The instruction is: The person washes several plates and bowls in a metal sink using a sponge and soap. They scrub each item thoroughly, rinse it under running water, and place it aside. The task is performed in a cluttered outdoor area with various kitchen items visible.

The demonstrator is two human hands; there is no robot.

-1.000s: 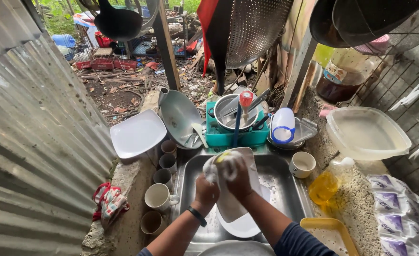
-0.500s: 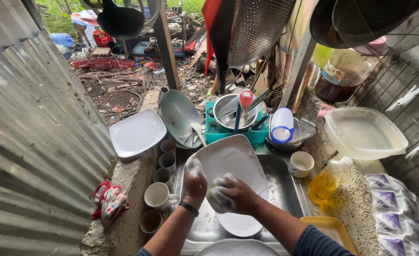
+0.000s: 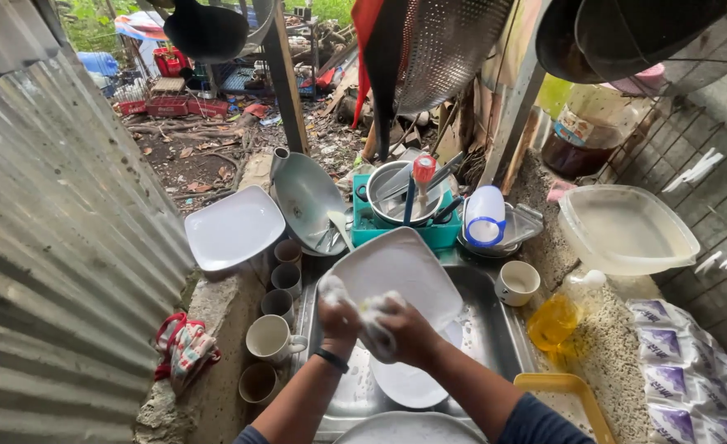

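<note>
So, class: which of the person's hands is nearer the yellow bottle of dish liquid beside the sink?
Right. The right hand scrubs over the sink, toward the yellow bottle; the left hand is farther, at the white square plate's far edge.

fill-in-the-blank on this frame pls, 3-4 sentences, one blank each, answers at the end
1. The left hand grips the near-left edge of a white square ____ held tilted over the metal sink.
2. The right hand presses a soapy ____ against it.
3. Left of the sink, a row of ____ stands on the concrete ledge.
4. Right of the sink, the plastic bottle holds ____ liquid.

Missing words: plate; sponge; mugs; yellow
</note>
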